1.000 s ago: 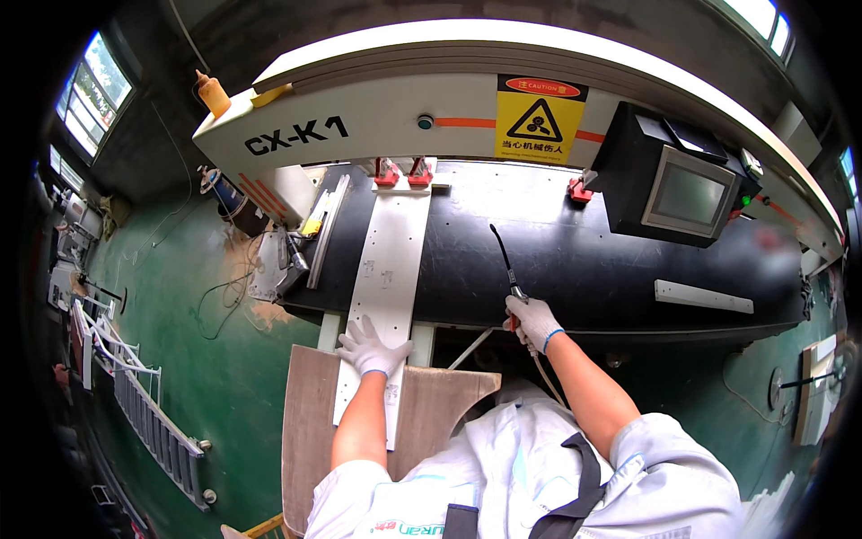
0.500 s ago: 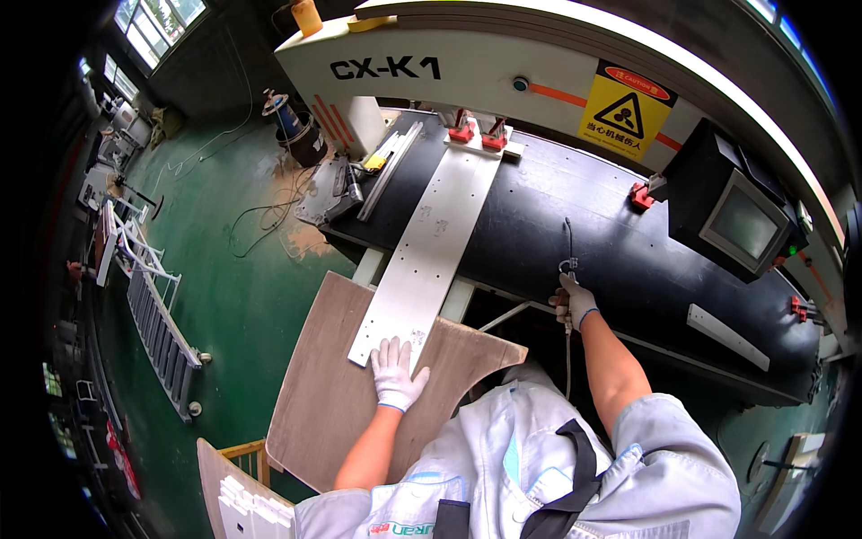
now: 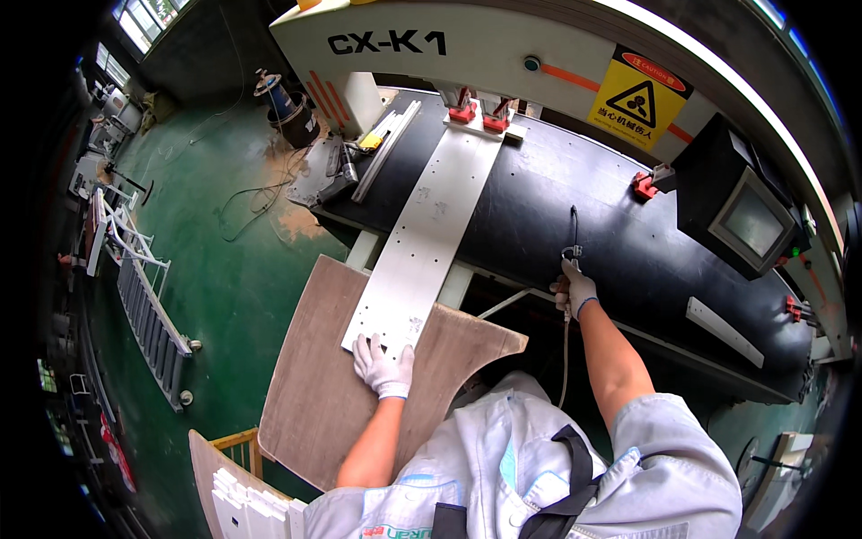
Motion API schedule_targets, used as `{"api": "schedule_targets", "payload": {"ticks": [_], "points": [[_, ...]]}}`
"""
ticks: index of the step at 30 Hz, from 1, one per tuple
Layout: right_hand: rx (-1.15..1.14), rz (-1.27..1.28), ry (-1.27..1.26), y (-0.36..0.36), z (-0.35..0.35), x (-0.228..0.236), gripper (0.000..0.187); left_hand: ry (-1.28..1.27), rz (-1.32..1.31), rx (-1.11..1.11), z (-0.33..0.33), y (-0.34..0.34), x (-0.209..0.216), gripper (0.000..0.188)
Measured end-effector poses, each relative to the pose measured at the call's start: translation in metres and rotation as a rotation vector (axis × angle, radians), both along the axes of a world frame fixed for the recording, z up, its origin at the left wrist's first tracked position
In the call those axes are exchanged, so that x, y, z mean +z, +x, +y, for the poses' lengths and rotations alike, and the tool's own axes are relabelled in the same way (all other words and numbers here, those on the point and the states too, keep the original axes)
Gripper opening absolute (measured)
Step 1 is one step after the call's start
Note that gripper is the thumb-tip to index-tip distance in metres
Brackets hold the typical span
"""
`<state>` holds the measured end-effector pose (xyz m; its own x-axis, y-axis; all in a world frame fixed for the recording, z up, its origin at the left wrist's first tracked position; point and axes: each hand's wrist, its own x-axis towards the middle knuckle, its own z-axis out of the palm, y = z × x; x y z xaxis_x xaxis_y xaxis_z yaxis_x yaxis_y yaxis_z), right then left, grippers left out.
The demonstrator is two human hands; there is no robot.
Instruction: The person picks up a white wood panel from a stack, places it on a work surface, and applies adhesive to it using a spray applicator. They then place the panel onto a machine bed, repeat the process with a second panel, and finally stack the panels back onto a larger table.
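Note:
A long white board dotted with small holes lies across the black machine bed, its near end reaching over a brown wood-grain panel. On that near end rests my left hand, gloved in white, fingers spread along the edge. My right hand, also gloved, is closed around an air blow gun. The gun's thin dark nozzle points away over the bed, and a pale hose hangs below. Fingers cover most of the gun's body. Red clamps sit at the board's far end.
A monitor box juts out at the right under the machine's beam. One short white strip lies on the bed's right. A power drill is at the far left corner. White pieces are stacked at lower left; a stepladder stands beyond.
My left hand has slid a little leftward along the board's near end. My right hand still grips the air blow gun. The whole view has tilted slightly.

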<state>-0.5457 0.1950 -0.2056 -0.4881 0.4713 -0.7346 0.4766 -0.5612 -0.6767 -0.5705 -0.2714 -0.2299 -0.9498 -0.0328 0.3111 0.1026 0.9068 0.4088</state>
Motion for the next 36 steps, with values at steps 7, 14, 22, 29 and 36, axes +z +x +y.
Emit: {"api": "schedule_targets", "payload": {"ticks": [7, 14, 22, 29, 36], "points": [[-0.019, 0.011, 0.033, 0.005, -0.009, 0.004, 0.051, -0.178, -0.004, -0.240, -0.006, 0.002, 0.015, 0.080], [0.030, 0.068, 0.258, 0.064, -0.093, 0.008, 0.047, -0.210, -0.019, -0.449, -0.010, -0.008, 0.000, 0.069], [0.155, -0.075, 0.270, 0.230, -0.284, 0.007, 0.043, -0.183, -0.003, -0.398, -0.012, -0.008, -0.004, 0.064], [0.263, -0.155, 0.285, 0.299, -0.329, 0.003, 0.045, -0.177, -0.010, -0.384, -0.008, -0.008, -0.002, 0.063], [0.356, -0.145, 0.333, 0.270, -0.332, 0.021, 0.041, -0.169, -0.029, -0.378, -0.009, -0.006, -0.004, 0.067]]}}
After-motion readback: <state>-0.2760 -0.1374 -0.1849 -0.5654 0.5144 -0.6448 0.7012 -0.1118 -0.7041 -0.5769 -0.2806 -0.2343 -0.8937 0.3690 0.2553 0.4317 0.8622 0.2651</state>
